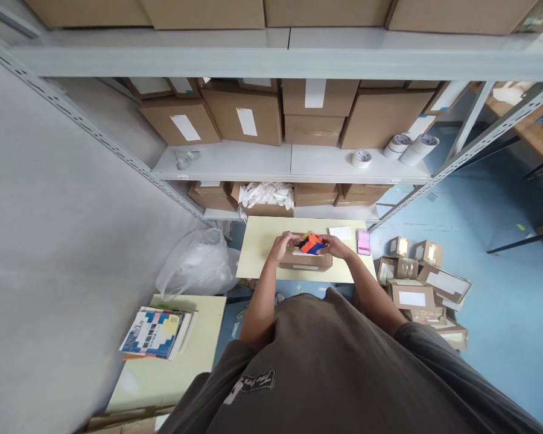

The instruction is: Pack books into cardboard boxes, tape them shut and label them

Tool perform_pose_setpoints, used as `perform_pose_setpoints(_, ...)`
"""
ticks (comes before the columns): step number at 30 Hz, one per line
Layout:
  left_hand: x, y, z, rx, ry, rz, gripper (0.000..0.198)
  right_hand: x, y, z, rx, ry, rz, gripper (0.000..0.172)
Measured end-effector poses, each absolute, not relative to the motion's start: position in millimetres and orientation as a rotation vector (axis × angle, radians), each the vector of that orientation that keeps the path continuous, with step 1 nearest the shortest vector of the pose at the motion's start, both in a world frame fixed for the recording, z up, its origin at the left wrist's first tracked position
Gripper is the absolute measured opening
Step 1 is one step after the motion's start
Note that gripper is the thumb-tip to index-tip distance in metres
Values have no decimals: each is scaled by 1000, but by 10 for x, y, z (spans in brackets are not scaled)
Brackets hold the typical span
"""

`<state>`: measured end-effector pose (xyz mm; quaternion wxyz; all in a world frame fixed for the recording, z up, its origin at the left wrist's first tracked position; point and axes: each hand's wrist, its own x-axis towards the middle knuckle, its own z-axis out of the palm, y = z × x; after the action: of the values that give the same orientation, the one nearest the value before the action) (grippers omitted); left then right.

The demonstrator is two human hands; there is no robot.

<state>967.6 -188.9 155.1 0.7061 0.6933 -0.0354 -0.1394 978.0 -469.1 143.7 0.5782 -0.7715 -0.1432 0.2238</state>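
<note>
My left hand [281,247] and my right hand [336,246] are closed on opposite sides of a small, angular puzzle cube [311,243] with orange, blue and yellow faces. Its layers look turned out of line, though the fine detail is too small to make out. I hold it over a brown cardboard box [305,260] lying on the pale yellow table [260,241]. White labels show on the box. My fingertips are partly hidden behind the cube. Beyond my right hand lie a white paper [339,232] and a phone with a pink screen [364,242].
A grey metal shelf [235,158] with cardboard boxes and tape rolls [361,159] rises behind the table. Parcels [419,286] are piled on the floor at right. On the left are a plastic bag [199,262] and a side table with books [151,333].
</note>
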Motion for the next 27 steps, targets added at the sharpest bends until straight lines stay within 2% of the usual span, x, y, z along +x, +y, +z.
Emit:
perform_pose_setpoints(8,9698,-1980,1521,1834,-93,-78,29,9659,-4668,1448,-1993,-331,411,49)
perform_pose_setpoints(14,9706,-2072,1402,1899,18,-75,26,9566,-4549,1475,-2254,-149,344,54)
perform_pose_setpoints(20,9687,-2151,1235,1943,156,-105,27,9701,-4611,1470,-2385,-222,412,61)
perform_pose_setpoints(27,9872,-1610,1168,1959,324,79,31,9808,-5054,1419,-2500,-104,550,60)
